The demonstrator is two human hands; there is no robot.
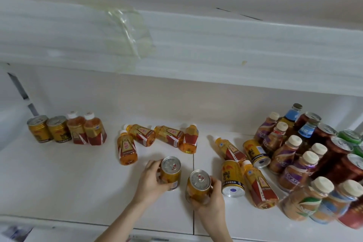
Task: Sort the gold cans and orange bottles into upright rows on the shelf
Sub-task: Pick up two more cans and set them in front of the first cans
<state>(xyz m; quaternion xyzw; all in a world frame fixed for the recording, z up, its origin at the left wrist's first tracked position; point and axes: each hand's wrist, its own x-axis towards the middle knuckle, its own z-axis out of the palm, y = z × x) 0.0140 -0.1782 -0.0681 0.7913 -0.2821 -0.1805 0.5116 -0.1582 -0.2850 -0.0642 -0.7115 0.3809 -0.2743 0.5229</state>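
Two upright gold cans (49, 131) start my row far left on the shelf (59, 173); my left hand (152, 180) wraps one can (170, 173), right hand (211, 200) another (198, 186), both upright, left nearer.

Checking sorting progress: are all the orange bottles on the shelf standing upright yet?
No: several orange bottles lie on their sides mid-shelf, while only two stand upright at the left.

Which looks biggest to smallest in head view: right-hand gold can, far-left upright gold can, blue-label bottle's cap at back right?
1. Right-hand gold can; nearness inflates it.
2. Far-left upright gold can.
3. Blue-label bottle's cap.
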